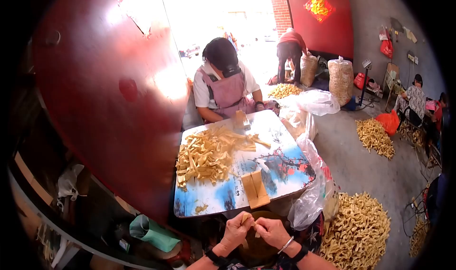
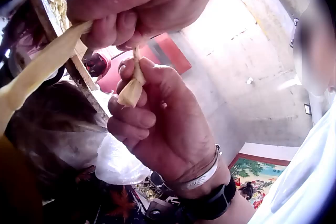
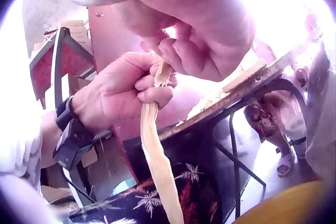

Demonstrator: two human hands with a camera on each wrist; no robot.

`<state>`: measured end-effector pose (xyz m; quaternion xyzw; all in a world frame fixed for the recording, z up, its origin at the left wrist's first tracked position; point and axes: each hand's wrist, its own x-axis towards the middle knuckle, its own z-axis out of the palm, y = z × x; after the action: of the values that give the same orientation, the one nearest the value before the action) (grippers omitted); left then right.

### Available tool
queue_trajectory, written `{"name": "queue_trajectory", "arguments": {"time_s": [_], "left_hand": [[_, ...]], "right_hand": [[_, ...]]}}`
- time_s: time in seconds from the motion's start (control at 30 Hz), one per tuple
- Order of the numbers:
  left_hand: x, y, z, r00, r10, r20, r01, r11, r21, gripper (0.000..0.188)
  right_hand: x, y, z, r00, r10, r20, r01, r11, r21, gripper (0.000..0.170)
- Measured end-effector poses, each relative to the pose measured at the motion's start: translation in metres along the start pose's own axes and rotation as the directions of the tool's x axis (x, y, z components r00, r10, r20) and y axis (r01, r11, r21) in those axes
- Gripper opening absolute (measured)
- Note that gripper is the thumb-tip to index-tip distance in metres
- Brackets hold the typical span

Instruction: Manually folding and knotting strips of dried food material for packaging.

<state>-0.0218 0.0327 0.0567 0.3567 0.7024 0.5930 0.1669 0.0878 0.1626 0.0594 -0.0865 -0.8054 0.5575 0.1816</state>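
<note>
Both hands meet just off the near edge of the table, on one pale yellow strip (image 3: 160,163) that looks like bean curd skin. My left hand (image 1: 236,233) grips the strip with curled fingers, and a long tail hangs below it in the right wrist view. Between thumb and fingers, my right hand (image 1: 272,232) pinches the short end (image 2: 131,92), which flares out folded in the left wrist view. Where the strip passes between the hands, fingers partly hide it. Beyond the hands, a heap of similar strips (image 1: 204,156) lies on the painted table (image 1: 280,141).
A wooden board (image 1: 255,189) stands at the table's near edge. Across the table sits a person (image 1: 225,82) in a pink apron. Knotted pieces (image 1: 356,232) are piled on the floor at right, near clear plastic bags (image 1: 306,206). A green container (image 1: 154,234) is at lower left.
</note>
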Motion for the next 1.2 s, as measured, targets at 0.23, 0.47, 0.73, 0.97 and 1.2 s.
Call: {"name": "queue_trajectory", "arguments": {"time_s": [0.23, 0.47, 0.73, 0.97, 1.2], "left_hand": [[-0.005, -0.014, -0.001, 0.974, -0.217, 0.06, 0.223, 0.968, -0.115, 0.02], [-0.021, -0.037, 0.004, 0.965, -0.237, 0.111, 0.259, 0.925, -0.279, 0.021], [-0.03, -0.039, 0.021, 0.983, -0.161, 0.093, 0.146, 0.978, 0.147, 0.021], [-0.037, -0.07, 0.01, 0.556, -0.629, 0.543, 0.815, 0.287, -0.503, 0.028], [-0.035, -0.065, 0.018, 0.658, -0.462, 0.595, 0.753, 0.417, -0.509, 0.01]], "right_hand": [[-0.015, 0.039, 0.011, 0.999, -0.014, -0.038, 0.008, 0.988, -0.153, 0.022], [-0.023, 0.058, 0.014, 0.998, 0.016, -0.055, -0.035, 0.932, -0.361, 0.044], [-0.028, 0.027, 0.018, 0.939, -0.238, -0.25, 0.141, 0.926, -0.351, 0.017], [-0.041, 0.024, 0.021, 0.91, -0.367, -0.191, 0.288, 0.893, -0.346, 0.015], [-0.059, 0.026, 0.027, 0.947, -0.266, -0.179, 0.228, 0.951, -0.21, 0.02]]}}
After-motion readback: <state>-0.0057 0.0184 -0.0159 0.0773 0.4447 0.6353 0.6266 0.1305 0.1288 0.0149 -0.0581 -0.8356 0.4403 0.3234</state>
